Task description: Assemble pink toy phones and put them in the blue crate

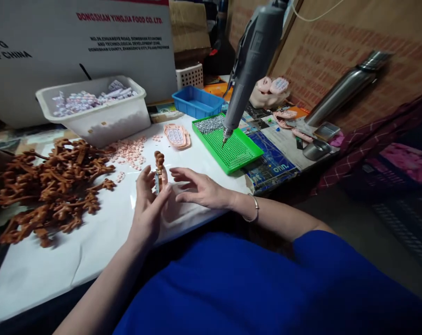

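Note:
Upright between the thumb and fingers of my left hand (146, 211) is a small assembly with a knobbly brown plastic part (159, 160) on top and pale pink and whitish-blue parts below. My fingers cover much of its lower portion. Just to the right of it, my right hand (206, 190) has its fingers apart and holds nothing. Behind the hands lies a pink plastic shell with a patterned keypad-like panel (176, 137). A heap of small pink pieces (129, 151) is spread beyond my left hand.
Brown plastic parts (53, 186) pile up at left, before a white bin (106, 116) of small pieces. A grey electric screwdriver (249, 70) hangs over a green screw tray (232, 164). Behind it sits a blue basket (197, 102); a steel flask (347, 88) stands right.

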A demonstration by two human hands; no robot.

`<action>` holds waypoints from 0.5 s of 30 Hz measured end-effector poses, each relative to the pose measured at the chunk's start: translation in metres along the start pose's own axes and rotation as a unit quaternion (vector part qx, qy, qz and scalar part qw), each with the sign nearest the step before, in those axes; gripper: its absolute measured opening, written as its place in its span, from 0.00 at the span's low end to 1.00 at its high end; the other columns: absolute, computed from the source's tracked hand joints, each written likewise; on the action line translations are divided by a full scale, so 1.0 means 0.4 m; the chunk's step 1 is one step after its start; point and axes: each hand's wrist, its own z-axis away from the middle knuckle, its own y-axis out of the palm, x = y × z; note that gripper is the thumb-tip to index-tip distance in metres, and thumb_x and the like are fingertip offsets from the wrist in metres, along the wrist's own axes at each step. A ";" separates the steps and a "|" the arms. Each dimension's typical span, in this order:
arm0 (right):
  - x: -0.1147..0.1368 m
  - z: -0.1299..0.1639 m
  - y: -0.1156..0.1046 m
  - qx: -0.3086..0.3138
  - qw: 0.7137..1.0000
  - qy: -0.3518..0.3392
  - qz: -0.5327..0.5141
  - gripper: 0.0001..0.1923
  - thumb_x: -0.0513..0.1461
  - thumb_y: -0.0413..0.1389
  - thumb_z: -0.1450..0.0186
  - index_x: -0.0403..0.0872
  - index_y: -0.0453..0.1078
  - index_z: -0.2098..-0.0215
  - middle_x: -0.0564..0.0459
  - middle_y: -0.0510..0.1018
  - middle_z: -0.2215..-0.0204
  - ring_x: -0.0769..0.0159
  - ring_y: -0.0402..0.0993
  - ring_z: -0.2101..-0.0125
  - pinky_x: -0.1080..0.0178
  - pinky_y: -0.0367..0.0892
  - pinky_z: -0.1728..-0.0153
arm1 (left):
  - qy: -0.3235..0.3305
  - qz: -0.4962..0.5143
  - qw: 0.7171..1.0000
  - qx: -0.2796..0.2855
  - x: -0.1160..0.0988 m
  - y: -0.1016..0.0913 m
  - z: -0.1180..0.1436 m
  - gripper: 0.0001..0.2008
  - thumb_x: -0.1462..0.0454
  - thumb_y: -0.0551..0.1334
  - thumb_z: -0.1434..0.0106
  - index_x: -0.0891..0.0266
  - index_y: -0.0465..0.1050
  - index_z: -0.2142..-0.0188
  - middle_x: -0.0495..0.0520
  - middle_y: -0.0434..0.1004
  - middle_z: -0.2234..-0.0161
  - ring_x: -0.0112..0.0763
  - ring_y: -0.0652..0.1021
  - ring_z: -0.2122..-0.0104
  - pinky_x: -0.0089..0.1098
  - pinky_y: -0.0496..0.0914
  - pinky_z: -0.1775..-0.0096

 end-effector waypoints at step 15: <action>0.121 -0.305 -0.089 -0.201 0.843 0.133 0.482 0.28 0.44 0.56 0.35 0.40 0.60 0.40 0.38 0.74 0.46 0.48 0.72 0.46 0.49 0.65 0.44 | -0.081 0.116 0.986 -0.084 -0.018 0.013 -0.152 0.24 0.43 0.55 0.37 0.52 0.64 0.47 0.58 0.55 0.32 0.43 0.57 0.32 0.50 0.55 0.35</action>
